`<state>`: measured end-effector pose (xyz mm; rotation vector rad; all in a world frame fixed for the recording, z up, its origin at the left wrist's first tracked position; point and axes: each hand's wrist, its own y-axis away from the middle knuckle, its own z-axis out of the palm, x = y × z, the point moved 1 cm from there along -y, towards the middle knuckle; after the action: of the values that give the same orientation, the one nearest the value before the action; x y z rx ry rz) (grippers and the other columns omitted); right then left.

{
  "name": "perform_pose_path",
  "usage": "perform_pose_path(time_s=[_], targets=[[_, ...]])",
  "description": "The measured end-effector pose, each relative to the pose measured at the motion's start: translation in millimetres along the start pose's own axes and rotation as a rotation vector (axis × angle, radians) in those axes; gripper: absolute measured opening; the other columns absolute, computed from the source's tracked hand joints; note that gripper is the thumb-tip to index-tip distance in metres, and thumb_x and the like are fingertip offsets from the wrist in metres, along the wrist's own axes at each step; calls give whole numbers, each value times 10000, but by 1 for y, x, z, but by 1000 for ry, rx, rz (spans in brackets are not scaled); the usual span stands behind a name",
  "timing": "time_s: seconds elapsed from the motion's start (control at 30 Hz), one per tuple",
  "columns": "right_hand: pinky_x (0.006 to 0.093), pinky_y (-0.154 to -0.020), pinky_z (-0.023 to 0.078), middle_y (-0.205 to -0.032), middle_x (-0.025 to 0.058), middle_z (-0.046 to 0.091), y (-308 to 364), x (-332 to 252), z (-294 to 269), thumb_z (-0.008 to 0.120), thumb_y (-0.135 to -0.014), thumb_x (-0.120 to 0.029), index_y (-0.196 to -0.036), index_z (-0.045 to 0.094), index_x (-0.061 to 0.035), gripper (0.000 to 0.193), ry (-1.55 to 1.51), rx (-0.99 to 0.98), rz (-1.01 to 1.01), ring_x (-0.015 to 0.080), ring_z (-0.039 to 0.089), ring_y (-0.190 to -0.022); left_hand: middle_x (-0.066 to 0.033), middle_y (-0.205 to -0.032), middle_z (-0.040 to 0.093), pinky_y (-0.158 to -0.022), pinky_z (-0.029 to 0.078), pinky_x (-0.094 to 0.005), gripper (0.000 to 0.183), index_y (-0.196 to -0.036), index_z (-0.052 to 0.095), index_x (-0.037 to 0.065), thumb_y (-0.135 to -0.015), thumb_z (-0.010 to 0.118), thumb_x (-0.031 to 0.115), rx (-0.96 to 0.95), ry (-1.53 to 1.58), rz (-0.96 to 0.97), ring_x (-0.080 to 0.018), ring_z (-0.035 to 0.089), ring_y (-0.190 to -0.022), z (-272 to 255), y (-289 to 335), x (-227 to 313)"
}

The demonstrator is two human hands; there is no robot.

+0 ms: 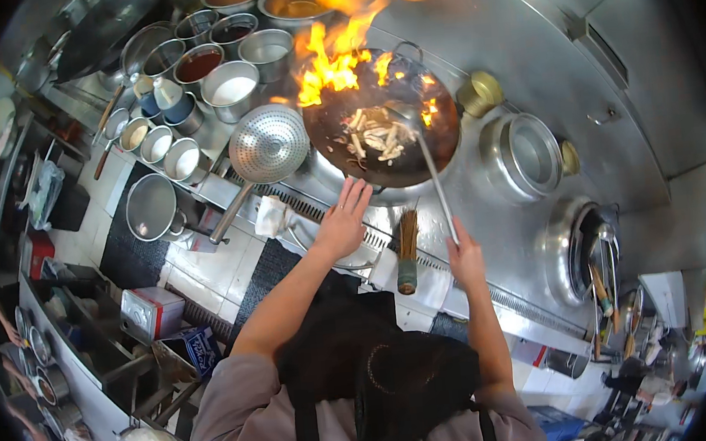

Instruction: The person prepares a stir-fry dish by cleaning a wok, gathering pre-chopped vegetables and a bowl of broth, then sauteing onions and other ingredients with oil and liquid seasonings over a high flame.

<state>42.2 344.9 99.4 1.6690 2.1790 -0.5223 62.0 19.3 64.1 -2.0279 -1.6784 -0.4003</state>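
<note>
A dark wok [338, 142] sits over the burner with pale strips of food [379, 138] inside. Tall flames [331, 67] rise from its far left side. My right hand [466, 259] is closed round the handle of a long metal ladle [435, 171], whose head lies at the food, partly hidden by it. With fingers stretched out, my left hand [343, 223] hovers by the wok's near rim and holds nothing. Whether its fingertips touch the rim I cannot tell. Between my hands, a bamboo wok brush [407, 253] lies on the stove's front edge.
A perforated strainer [269, 144] rests left of the wok, its handle jutting over the edge. Beyond it stand several metal pots of sauces and seasonings [231, 88]. On the right are stacked metal basins [524, 155] and a second burner [586, 246]. A white cloth [271, 217] lies near my left hand.
</note>
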Motion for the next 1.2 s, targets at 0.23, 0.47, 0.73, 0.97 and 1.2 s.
perform_pose_path(time_s=[0.23, 0.47, 0.73, 0.97, 1.2], targets=[[429, -596, 522, -942, 206, 705, 8, 9, -16, 642, -1001, -140, -1531, 474, -91, 558, -7, 48, -141, 302, 660, -651, -153, -1702, 211, -1116, 471, -514, 917, -1615, 257, 35, -822, 714, 90, -13, 40, -63, -366, 168, -1591, 1, 14, -3], [235, -538, 432, -918, 7, 678, 48, -120, 66, 656, -979, -73, -1454, 493, 9, 509, -774, -264, -31, 36, 508, -615, -229, -1634, 304, -1175, 414, -466, 733, -1562, 357, 32, -917, 694, 121, 159, 346, -9, -418, 347, -1500, -13, 97, -15], [264, -458, 428, -744, -11, 591, 83, -332, 184, 671, -993, -107, -1516, 453, -46, 570, -906, -784, -142, 55, 532, -526, -166, -1226, 648, -969, 532, -411, 369, -1352, 607, 49, -993, 622, 132, 166, 453, -453, -347, 650, -1158, -108, 343, -91], [313, -442, 473, -658, 39, 589, 77, -451, 394, 651, -1007, -197, -1492, 445, -20, 556, -570, -835, -175, 135, 585, -480, -172, -1133, 682, -950, 535, -415, 344, -1313, 628, 33, -981, 642, 120, 330, 379, -932, -345, 673, -1079, -158, 553, -158], [371, -448, 515, -671, 99, 641, 71, -497, 497, 642, -989, -206, -1449, 461, 23, 545, -397, -746, -166, 196, 640, -480, -180, -1120, 695, -920, 548, -405, 354, -1314, 627, 32, -975, 655, 131, 435, 354, -1158, -334, 692, -1045, -167, 658, -174]])
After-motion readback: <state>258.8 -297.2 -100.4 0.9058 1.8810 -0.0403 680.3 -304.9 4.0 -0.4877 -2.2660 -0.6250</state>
